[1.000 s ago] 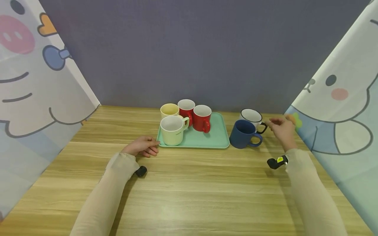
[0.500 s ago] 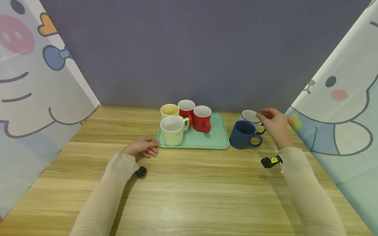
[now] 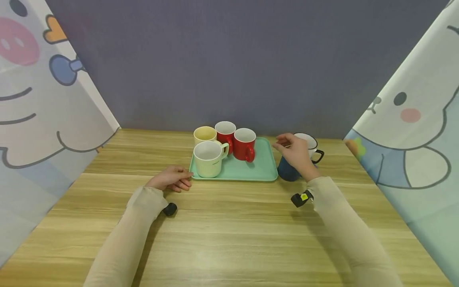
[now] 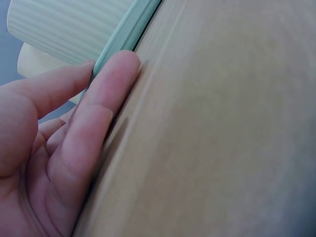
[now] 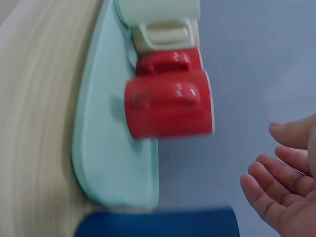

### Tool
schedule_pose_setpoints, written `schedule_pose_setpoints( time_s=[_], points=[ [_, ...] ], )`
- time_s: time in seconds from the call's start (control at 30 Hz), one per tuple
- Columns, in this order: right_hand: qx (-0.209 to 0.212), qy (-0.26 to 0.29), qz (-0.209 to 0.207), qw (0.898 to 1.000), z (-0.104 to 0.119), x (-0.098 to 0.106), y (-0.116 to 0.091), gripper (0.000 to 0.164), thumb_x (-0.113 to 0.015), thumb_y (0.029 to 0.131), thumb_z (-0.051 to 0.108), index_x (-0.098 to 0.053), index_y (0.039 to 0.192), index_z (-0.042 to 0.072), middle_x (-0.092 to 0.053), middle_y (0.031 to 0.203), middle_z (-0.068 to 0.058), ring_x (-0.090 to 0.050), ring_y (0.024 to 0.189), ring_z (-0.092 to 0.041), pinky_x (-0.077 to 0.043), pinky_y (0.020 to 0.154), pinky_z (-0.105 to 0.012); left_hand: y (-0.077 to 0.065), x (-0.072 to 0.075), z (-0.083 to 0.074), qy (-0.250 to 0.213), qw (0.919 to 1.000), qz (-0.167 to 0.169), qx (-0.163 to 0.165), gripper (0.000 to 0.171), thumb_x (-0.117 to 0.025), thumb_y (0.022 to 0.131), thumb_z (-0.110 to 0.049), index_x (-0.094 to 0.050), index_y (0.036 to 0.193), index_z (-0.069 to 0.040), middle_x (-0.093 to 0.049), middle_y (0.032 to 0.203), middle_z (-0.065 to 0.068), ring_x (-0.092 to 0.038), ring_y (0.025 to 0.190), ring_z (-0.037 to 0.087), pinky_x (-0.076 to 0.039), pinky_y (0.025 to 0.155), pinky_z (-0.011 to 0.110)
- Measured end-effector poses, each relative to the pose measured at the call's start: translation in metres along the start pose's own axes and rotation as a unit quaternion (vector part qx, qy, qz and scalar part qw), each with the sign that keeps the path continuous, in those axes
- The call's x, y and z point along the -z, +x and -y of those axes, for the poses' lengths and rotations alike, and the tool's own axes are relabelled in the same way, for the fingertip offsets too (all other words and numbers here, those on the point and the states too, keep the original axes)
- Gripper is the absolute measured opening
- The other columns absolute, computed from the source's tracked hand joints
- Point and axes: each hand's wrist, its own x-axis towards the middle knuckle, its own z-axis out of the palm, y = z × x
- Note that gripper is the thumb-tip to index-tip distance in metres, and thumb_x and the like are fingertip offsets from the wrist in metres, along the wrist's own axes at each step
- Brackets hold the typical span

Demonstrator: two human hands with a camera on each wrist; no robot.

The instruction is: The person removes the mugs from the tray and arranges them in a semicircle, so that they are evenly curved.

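My left hand [image 3: 171, 178] is at the near left corner of a mint-green tray [image 3: 263, 167]; in the left wrist view its thumb and index finger [image 4: 116, 74] pinch the tray's rim. My right hand [image 3: 295, 154] hovers over a dark blue mug [image 3: 287, 171], hiding much of it. Its fingers are loosely bent and hold nothing, apart from the mugs in the right wrist view. Behind the blue mug stands a white mug [image 3: 312, 144] with a black rim and black handle. Both mugs are on the table, right of the tray.
On the tray's left half stand a pale green ribbed mug [image 3: 208, 161], a yellow mug [image 3: 205, 133] and two red mugs, the nearer one [image 3: 244, 145] with its handle toward me. A grey panel [image 3: 229, 67] rises behind the wooden table [image 3: 229, 235]; cartoon-printed sheets flank it.
My right hand has left the white mug's handle, risen and moved left over the blue mug. My left hand keeps its place at the tray. The mugs have not moved.
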Motion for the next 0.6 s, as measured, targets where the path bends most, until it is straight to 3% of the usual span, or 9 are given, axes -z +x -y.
schedule_pose_setpoints(
  time_s=[0.1, 0.33, 0.6],
  points=[
    [0.003, 0.016, 0.022, 1.0, 0.009, -0.015, 0.002, 0.026, -0.073, 0.091, 0.007, -0.067, 0.111, -0.008, -0.07, 0.099, -0.022, -0.068, 0.09, -0.036, -0.055, 0.08, -0.047, 0.0, 0.0, 0.0, -0.003, 1.0, 0.002, 0.001, 0.032, -0.055, 0.104, -0.03, -0.059, 0.111, 0.001, -0.071, 0.086, 0.004, -0.071, 0.074, 0.012, -0.056, 0.062, 0.027],
    [-0.04, 0.073, 0.088, 0.993, 0.03, -0.05, 0.007, 0.032, -0.072, 0.091, 0.007, -0.065, 0.118, -0.009, -0.068, 0.114, -0.023, -0.066, 0.105, -0.036, -0.054, 0.09, -0.044, -0.002, 0.0, -0.001, 0.0, 1.0, 0.001, 0.004, 0.034, -0.056, 0.104, -0.031, -0.059, 0.112, 0.001, -0.07, 0.087, 0.004, -0.071, 0.075, 0.012, -0.056, 0.063, 0.027],
    [-0.046, 0.118, 0.108, 0.986, 0.04, -0.082, 0.009, 0.033, -0.072, 0.091, 0.003, -0.063, 0.12, -0.01, -0.067, 0.116, -0.024, -0.067, 0.105, -0.035, -0.053, 0.091, -0.041, -0.002, 0.001, -0.002, -0.001, 1.0, 0.008, 0.001, 0.036, -0.056, 0.104, -0.031, -0.057, 0.117, 0.003, -0.071, 0.088, 0.005, -0.072, 0.076, 0.012, -0.056, 0.062, 0.026]
  ],
)
